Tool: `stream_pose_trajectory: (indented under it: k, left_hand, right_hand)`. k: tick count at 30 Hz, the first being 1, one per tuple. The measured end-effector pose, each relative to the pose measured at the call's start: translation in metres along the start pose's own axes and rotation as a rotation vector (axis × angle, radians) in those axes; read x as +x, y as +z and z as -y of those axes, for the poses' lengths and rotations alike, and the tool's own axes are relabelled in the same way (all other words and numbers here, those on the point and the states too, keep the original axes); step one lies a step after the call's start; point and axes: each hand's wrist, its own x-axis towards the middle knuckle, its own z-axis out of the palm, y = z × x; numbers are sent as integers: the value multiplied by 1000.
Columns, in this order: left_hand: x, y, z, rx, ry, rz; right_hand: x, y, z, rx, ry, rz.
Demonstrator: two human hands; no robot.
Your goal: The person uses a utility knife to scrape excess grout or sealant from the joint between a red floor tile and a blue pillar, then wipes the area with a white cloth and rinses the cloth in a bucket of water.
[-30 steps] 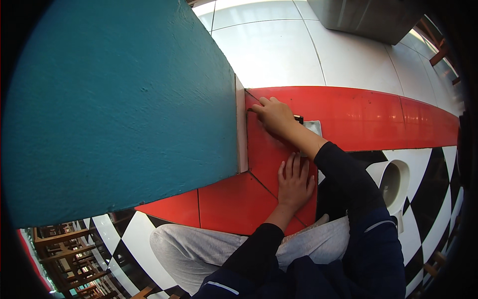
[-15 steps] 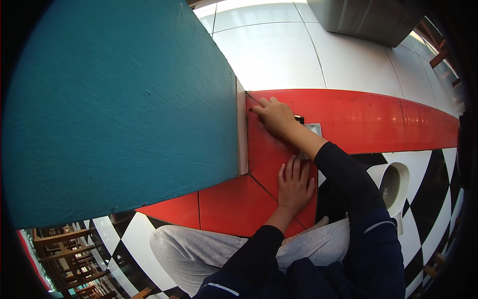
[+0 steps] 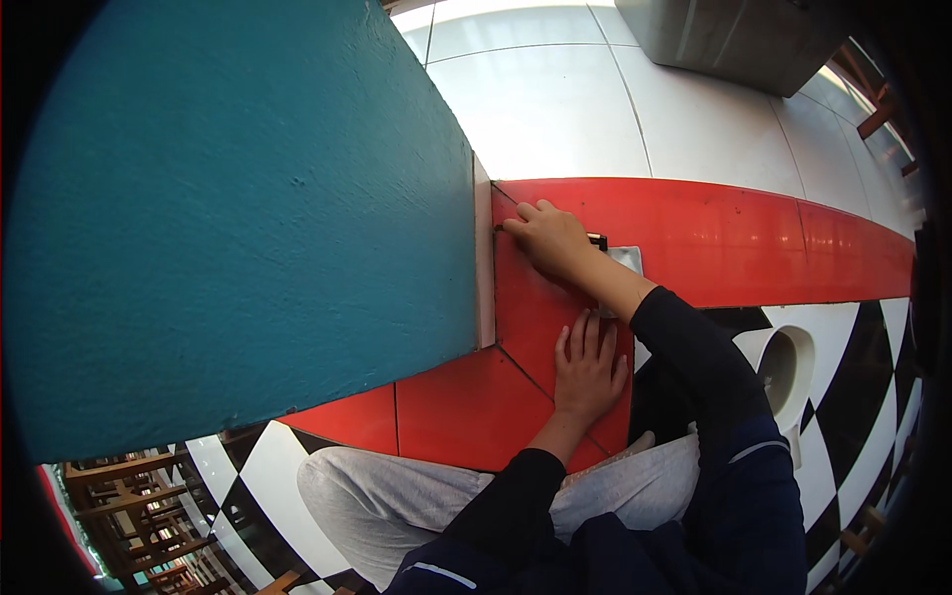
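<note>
My right hand (image 3: pixel 548 240) is closed around a slim tool with a dark tip (image 3: pixel 500 228), mostly hidden by the fingers. Its tip is against the red tile (image 3: pixel 526 297), close to the foot of the teal pillar (image 3: pixel 258 228). A black end with a light edge (image 3: pixel 597 241) shows behind the hand; I cannot tell whether it belongs to the same tool. Flat on the red tile lies my left hand (image 3: pixel 588 375), fingers spread and holding nothing. Partly under my right forearm sits a small whitish square dish (image 3: pixel 625 260).
A pale baseboard strip (image 3: pixel 483 258) edges the pillar. To the right stands a white plastic container (image 3: pixel 788 372) on black and white checkered floor. A grey metal box (image 3: pixel 734 40) stands on white tiles at the far right. Wooden chairs (image 3: pixel 129 506) appear at lower left.
My right hand and the tool tip have shifted slightly nearer to me along the pillar's base. My left hand stays in place.
</note>
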Motion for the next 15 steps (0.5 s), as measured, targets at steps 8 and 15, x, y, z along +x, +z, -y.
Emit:
stream_pose_trajectory:
  k: [8, 15]
  left_hand:
    - [1, 0, -1, -16, -4, -11]
    - [0, 0, 2, -10, 7, -4]
  right_hand:
    - [-3, -1, -1, -25, -21, 15]
    - [-4, -1, -2, -58, 2, 14]
